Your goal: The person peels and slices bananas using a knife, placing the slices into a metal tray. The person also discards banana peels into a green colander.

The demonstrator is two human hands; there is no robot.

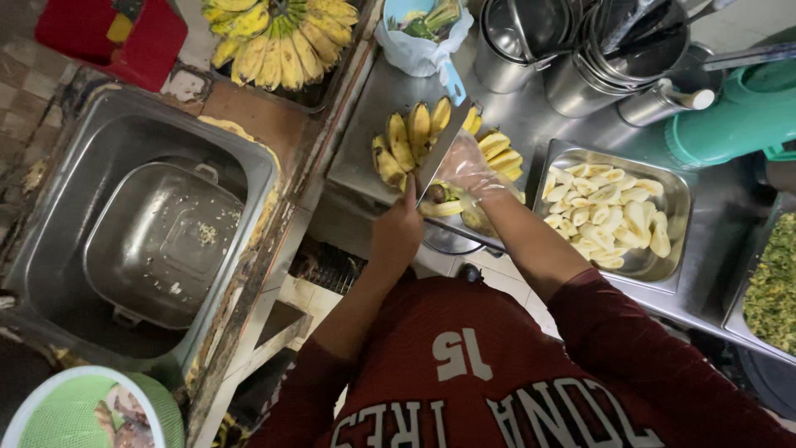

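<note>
My left hand (397,230) grips the handle of a broad knife (441,147); its blade lies across a bunch of small yellow bananas (406,141) on a steel counter (365,124). In a clear plastic glove, my right hand (468,170) rests on the bananas just right of the blade and holds them down. More bananas (500,152) of the bunch show beyond the glove. To the right, a steel tray (686,192) holds several peeled pale banana pieces (609,211).
A deep steel tub (50,249) with an upturned lid (157,241) sits at left. Another banana bunch (278,37) and a red stool (116,33) lie above it. Steel pots (531,33), a teal jug (738,108), a tray of chopped greens (775,290) and a green basket (91,411) stand around.
</note>
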